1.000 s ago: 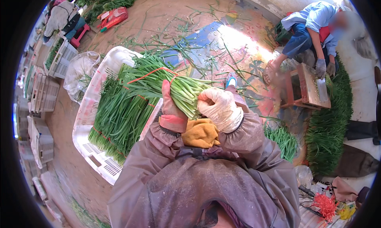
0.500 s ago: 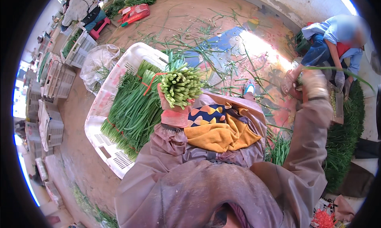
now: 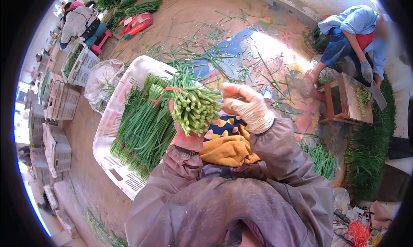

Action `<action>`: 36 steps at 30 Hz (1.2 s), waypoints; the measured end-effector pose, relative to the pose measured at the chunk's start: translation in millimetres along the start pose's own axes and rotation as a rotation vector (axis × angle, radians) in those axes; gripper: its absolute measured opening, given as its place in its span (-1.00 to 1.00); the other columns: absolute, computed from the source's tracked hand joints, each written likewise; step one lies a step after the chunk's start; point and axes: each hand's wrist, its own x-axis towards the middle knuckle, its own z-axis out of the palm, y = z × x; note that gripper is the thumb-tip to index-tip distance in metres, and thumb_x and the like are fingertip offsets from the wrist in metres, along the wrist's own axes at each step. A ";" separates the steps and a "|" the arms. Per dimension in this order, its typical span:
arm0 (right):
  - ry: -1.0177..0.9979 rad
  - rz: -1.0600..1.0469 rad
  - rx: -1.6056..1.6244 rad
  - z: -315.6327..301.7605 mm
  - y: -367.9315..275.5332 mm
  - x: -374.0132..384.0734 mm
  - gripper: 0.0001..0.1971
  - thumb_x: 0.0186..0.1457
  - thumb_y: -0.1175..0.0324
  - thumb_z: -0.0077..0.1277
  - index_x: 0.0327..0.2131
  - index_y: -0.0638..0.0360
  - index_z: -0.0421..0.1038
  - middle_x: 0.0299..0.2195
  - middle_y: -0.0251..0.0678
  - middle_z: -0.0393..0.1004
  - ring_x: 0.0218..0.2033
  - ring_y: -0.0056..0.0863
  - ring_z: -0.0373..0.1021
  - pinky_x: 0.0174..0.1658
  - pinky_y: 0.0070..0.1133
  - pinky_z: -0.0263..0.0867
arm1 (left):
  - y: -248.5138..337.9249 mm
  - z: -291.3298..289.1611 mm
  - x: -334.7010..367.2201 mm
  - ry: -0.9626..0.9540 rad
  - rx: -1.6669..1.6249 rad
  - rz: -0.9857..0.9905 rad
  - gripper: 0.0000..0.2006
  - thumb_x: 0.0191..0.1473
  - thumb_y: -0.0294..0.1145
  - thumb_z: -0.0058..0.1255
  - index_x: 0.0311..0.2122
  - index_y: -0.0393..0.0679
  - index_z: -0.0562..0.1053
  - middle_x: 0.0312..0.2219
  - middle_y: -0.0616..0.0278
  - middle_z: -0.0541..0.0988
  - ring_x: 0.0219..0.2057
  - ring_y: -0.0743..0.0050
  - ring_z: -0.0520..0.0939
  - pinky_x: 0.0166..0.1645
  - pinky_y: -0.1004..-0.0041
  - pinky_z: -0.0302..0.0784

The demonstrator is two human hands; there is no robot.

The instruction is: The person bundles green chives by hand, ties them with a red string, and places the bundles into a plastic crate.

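Observation:
My left hand [image 3: 188,139], in a pinkish glove, is wrapped round a bundle of long green chives [image 3: 195,107]. The thick pale-green cut ends face up toward me, and a red tie circles the bundle. Close against the right side of those ends is my right hand [image 3: 249,107] in a whitish glove. Its thumb and fingers are bent together in a pinch at the outer stalks; what is between the fingertips is too small to make out. Under the bundle, more tied chives [image 3: 144,126] lie in a white plastic crate [image 3: 103,133] to my left.
An orange cloth [image 3: 228,152] lies on my lap. On the right, a co-worker [image 3: 350,36] with a blade bends over a wooden stool [image 3: 346,98] beside a long heap of greens [image 3: 370,139]. Loose blades litter the floor, and stacked crates [image 3: 60,100] stand at far left.
My right hand has swung in from the far right, where it held a long green blade, to the bundle's cut ends. My left hand keeps its hold on the bundle.

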 end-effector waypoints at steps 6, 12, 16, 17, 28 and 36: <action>0.146 -0.336 -0.404 19.0 11.2 4.9 -0.86 0.06 0.57 0.05 -0.27 0.27 0.51 -0.45 -0.42 0.48 -0.47 -0.74 0.34 -0.42 -0.72 0.29 | 11.0 -22.0 1.1 0.097 0.759 0.248 -0.37 0.15 0.24 -0.34 0.13 -0.03 0.31 0.02 0.07 0.43 0.03 -0.03 0.43 0.11 -0.06 0.33; 0.242 -0.813 -0.277 -28.3 -156.7 -77.4 -0.94 0.03 0.53 0.06 -0.37 0.25 0.47 -0.50 -0.35 0.46 -0.49 -0.65 0.38 -0.44 -0.65 0.33 | 6.1 -5.2 -7.5 -0.112 0.515 0.042 -0.25 0.01 0.42 -0.33 0.19 0.15 0.26 0.19 0.18 0.25 0.14 -0.03 0.30 0.07 -0.16 0.30; 0.515 -0.853 -0.262 -95.7 -193.8 -75.5 -0.97 0.07 0.49 0.02 -0.39 0.22 0.42 -0.56 -0.39 0.39 -0.55 -0.66 0.34 -0.49 -0.65 0.31 | 15.2 -7.4 -6.6 0.007 0.506 0.003 -0.18 -0.10 0.53 -0.29 0.16 0.18 0.28 0.14 0.18 0.31 0.05 -0.06 0.36 -0.20 0.04 0.48; 0.565 -0.716 -0.326 -108.1 -189.4 -62.7 -0.97 0.08 0.48 0.01 -0.40 0.21 0.41 -0.58 -0.40 0.38 -0.56 -0.67 0.33 -0.50 -0.65 0.30 | 14.2 -8.4 -4.2 0.051 0.518 -0.001 -0.16 -0.12 0.54 -0.29 0.16 0.18 0.29 0.12 0.18 0.33 0.02 -0.07 0.37 -0.25 0.09 0.50; -0.060 -0.504 -0.644 -12.9 -14.1 -26.1 -0.20 -0.23 0.37 0.33 0.16 0.11 0.21 0.09 -0.10 0.25 0.10 -0.16 0.21 0.14 -0.40 0.17 | -30.8 -4.1 10.6 0.013 0.690 0.191 -0.34 0.14 0.29 -0.34 0.13 -0.03 0.33 0.07 0.12 0.41 0.06 -0.02 0.42 0.11 0.00 0.36; 0.240 -0.471 -0.400 -14.9 -13.4 -29.2 -0.70 -0.12 0.62 0.16 -0.23 0.15 0.51 -0.16 -0.24 0.43 -0.16 -0.41 0.41 -0.15 -0.57 0.39 | -34.6 2.5 4.9 -0.021 0.765 0.216 -0.39 0.16 0.23 -0.29 0.10 -0.03 0.36 0.03 0.11 0.45 0.03 0.00 0.46 0.13 -0.06 0.34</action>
